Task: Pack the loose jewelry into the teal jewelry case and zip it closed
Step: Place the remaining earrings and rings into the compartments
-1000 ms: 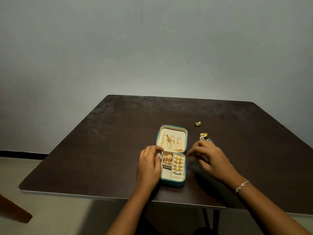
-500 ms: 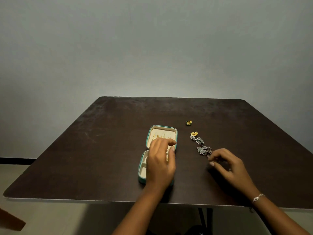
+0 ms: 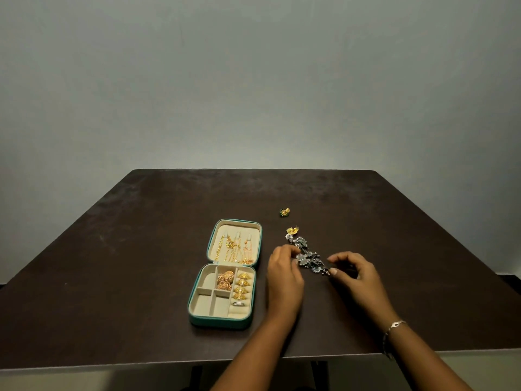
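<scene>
The teal jewelry case [image 3: 200, 306] lies open on the dark table [image 3: 141, 249]. Gold chains hang in its lid, and gold earrings and rings fill the right-hand compartments. To its right a silver flower-link piece [image 3: 308, 258] lies stretched on the table. My left hand [image 3: 284, 277] has curled fingertips on its middle. My right hand [image 3: 359, 273] is at its near end, thumb and forefinger apart and touching it. Beyond the silver piece lie a loose gold earring [image 3: 292, 230] and a green and gold stud [image 3: 284, 212].
A grey wall rises behind the table's far edge. The table's front edge [image 3: 169, 364] runs just under my forearms. A thin bracelet [image 3: 394, 325] circles my right wrist.
My left hand left the case and moved right onto the silver piece, uncovering the compartments. My right hand stayed at the piece's near end. The view shifted.
</scene>
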Demonstrator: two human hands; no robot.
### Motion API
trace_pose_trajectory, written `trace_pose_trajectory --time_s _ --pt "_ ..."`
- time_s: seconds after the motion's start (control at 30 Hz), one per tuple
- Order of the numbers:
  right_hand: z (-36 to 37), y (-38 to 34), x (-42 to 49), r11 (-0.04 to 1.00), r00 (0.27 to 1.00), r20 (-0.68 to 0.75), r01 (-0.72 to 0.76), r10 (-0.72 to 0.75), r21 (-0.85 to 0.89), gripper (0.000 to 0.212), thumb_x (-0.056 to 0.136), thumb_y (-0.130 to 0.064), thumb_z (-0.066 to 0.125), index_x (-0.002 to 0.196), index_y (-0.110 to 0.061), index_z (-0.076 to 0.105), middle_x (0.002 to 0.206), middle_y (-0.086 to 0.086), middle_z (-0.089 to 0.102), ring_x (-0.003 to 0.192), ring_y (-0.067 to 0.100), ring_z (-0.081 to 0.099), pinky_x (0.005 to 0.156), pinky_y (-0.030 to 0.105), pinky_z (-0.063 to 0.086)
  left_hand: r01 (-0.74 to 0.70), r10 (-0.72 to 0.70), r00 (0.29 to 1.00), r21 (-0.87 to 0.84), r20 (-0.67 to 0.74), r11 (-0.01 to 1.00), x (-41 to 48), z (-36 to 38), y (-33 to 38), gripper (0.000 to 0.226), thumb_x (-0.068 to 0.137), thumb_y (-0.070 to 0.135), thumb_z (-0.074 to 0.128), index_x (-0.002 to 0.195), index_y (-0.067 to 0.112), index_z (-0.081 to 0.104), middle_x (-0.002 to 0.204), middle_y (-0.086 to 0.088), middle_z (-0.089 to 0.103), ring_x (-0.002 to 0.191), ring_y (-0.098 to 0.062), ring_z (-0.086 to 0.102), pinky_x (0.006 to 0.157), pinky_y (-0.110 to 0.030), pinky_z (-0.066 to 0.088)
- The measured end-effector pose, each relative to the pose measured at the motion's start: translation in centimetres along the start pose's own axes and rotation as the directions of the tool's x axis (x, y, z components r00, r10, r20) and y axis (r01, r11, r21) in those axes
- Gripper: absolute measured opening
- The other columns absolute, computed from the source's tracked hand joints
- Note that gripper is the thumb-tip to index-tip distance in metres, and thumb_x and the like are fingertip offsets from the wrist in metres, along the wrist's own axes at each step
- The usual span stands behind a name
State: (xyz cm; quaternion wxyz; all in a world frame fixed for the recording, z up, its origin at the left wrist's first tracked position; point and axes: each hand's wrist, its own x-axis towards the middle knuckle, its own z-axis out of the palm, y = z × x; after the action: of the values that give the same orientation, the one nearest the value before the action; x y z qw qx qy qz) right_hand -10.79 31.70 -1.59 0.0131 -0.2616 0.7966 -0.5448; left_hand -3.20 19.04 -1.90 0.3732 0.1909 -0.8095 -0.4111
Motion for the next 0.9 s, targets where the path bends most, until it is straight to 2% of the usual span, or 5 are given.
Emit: trace_pose_trajectory --time_s 0.17,0.3,0.47,0.7,0.9 --pt "0.1 -0.2 0.1 1.0 1.0 -0.016 0.01 -0.01 0.012 0.023 0.077 0.005 0.064 0.081 -0.018 0.065 0.093 0.0 0.06 0.083 0.001 0.058 0.068 0.002 0.041 0.121 -0.114 0.992 0.128 -0.055 0.984 1.7 1.7 -0.2 0.003 0.083 0.01 0.06 0.085 0.007 0.061 0.092 -0.01 0.059 0.095 -0.026 0.05 0.08 -0.034 0.04" --pt "0.2 -0.3 0.1 0.999 1.0 -0.012 0.016 -0.015 0.044 0.02 0.077 0.007 0.063 0.081 -0.013 0.065 0.091 0.0 0.059 0.075 -0.01 0.056 0.066 0.003 0.041 0.177 -0.164 0.984 0.313 -0.068 0.933 2.4 2.3 0.1 0.015 0.086 0.029 0.06 0.09 0.015 0.064 0.098 -0.004 0.06 0.102 -0.024 0.045 0.084 -0.035 0.038" --pt "0.3 -0.2 0.1 0.998 1.0 -0.013 0.024 -0.023 0.05 0.022 0.076 0.006 0.065 0.079 -0.016 0.065 0.09 -0.001 0.06 0.074 -0.009 0.056 0.065 0.004 0.041 0.192 -0.201 0.979 0.407 -0.022 0.893 2.9 2.3 0.0 0.018 0.091 0.029 0.051 0.097 0.019 0.063 0.107 0.0 0.06 0.107 -0.02 0.045 0.088 -0.03 0.034" --pt "0.6 -0.1 0.1 0.996 0.996 -0.074 0.052 -0.046 0.076 0.02 0.077 0.004 0.065 0.078 -0.016 0.066 0.089 0.0 0.062 0.075 -0.005 0.057 0.066 0.007 0.043 0.205 -0.218 0.972 -0.134 -0.09 0.969 2.6 2.0 -0.9 0.007 0.083 0.01 0.063 0.078 0.012 0.067 0.08 0.001 0.062 0.089 -0.02 0.054 0.071 -0.022 0.036" --pt "0.9 0.0 -0.1 0.985 0.988 -0.09 0.134 -0.124 0.111 0.009 0.075 -0.018 0.064 0.083 -0.022 0.066 0.087 -0.007 0.067 0.086 0.008 0.062 0.077 0.027 0.05 0.223 -0.187 0.975 -0.531 0.121 0.817 1.9 1.2 -0.3 0.025 0.083 -0.001 0.062 0.067 0.02 0.062 0.059 0.012 0.064 0.061 0.002 0.055 0.063 -0.014 0.044"
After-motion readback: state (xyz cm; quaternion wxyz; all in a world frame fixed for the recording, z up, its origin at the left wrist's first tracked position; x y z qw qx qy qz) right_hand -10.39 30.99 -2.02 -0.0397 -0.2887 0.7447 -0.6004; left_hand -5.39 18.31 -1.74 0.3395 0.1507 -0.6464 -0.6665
